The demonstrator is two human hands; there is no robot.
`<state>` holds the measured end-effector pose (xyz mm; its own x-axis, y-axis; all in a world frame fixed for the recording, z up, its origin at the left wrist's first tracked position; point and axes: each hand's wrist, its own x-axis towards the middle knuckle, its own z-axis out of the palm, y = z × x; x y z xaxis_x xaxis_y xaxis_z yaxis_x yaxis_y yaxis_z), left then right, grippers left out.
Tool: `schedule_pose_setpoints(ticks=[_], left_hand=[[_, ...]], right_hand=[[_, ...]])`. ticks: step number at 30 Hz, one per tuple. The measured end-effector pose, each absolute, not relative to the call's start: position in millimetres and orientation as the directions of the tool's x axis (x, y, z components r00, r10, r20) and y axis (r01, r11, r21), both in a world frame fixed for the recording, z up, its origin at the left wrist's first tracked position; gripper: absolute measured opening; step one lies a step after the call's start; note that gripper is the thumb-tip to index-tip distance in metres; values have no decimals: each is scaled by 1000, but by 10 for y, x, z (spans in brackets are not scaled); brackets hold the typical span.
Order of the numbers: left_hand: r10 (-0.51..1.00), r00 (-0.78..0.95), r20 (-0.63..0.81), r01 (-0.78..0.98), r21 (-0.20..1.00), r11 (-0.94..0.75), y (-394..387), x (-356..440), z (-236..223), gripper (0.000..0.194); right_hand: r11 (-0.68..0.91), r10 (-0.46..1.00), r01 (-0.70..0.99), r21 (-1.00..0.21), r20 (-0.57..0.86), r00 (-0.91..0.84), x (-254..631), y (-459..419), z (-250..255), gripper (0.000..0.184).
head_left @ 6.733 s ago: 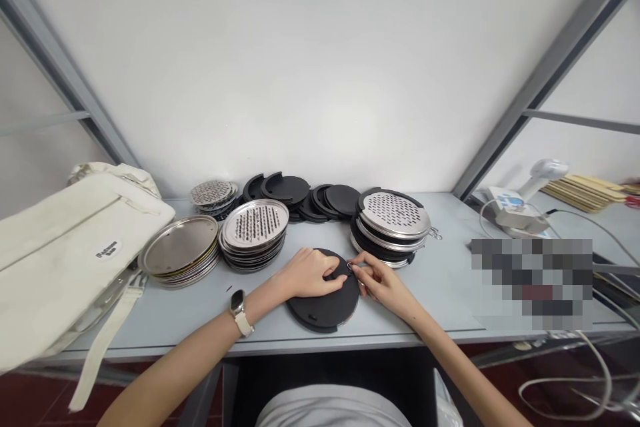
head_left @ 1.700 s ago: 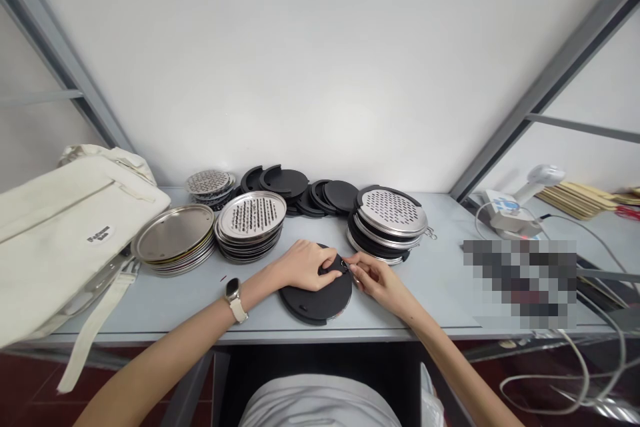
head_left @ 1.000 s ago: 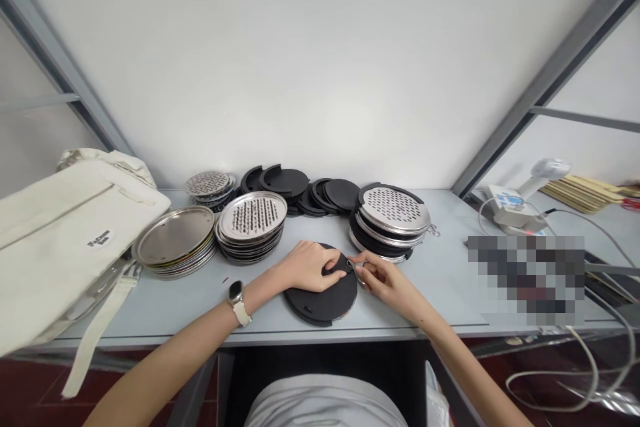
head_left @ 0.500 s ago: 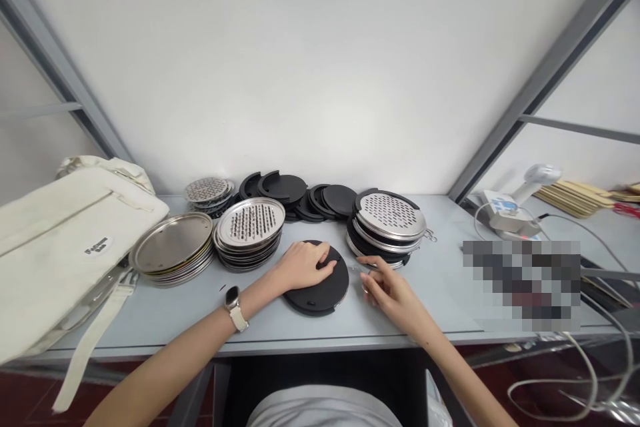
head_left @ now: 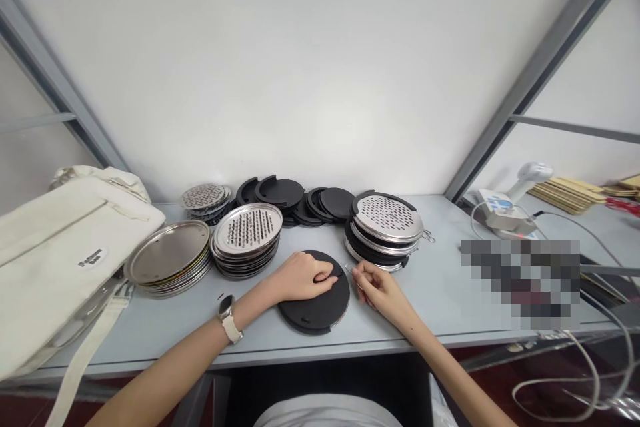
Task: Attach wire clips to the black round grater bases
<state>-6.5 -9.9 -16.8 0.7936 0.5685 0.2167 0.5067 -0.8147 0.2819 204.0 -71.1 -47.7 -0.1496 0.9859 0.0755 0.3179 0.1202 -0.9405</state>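
The black disc [head_left: 310, 310] under my hand is round, flat and dull. Its edge is raised in part, and along the lower right of the rim a thin pale line shows. It lies flat near the front edge of the grey table [head_left: 440, 300]. My left hand [head_left: 303, 277] rests on its upper part with the fingers curled in; I cannot tell if they grip anything. My right hand [head_left: 376, 285], just beside the disc, pinches narrowly a thin wire loop [head_left: 349, 268] of bright metal.

Behind the disc, to the left, there is a stack of grater plates [head_left: 250, 230], and beside it a stack of plain metal plates [head_left: 170, 250]. Behind to the right is a stack of graters with black parts [head_left: 387, 217], with wire loops sticking out at its side. More black discs [head_left: 285, 192] lie by the white wall [head_left: 320, 80].

The cream bag [head_left: 100, 247] is cut off by the left border. At right, a blurred block pattern [head_left: 520, 283] covers some things, so I cannot name them. My curled fingers hide part of the disc, and on its lower left a small dark spot may be a hole or a knob.
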Motion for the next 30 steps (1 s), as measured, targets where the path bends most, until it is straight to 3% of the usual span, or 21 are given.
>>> schedule_pose_setpoints(ticks=[5, 10, 17, 30], left_hand=[[552, 806, 213, 486, 293, -823, -134, -63, -139, 37], [603, 767, 219, 538, 293, -791, -162, -54, -125, 21], [563, 802, 201, 503, 280, -817, -173, -59, -78, 42], [525, 832, 178, 459, 311, -832, -158, -63, -69, 28]], right_hand=[[204, 975, 393, -897, 148, -168, 1952, -624, -465, 35], [243, 966, 461, -853, 172, -192, 1937, -659, -440, 34], [266, 960, 476, -838, 187, -206, 1968, -683, -458, 33], [273, 960, 491, -827, 204, -191, 1970, -698, -471, 35]])
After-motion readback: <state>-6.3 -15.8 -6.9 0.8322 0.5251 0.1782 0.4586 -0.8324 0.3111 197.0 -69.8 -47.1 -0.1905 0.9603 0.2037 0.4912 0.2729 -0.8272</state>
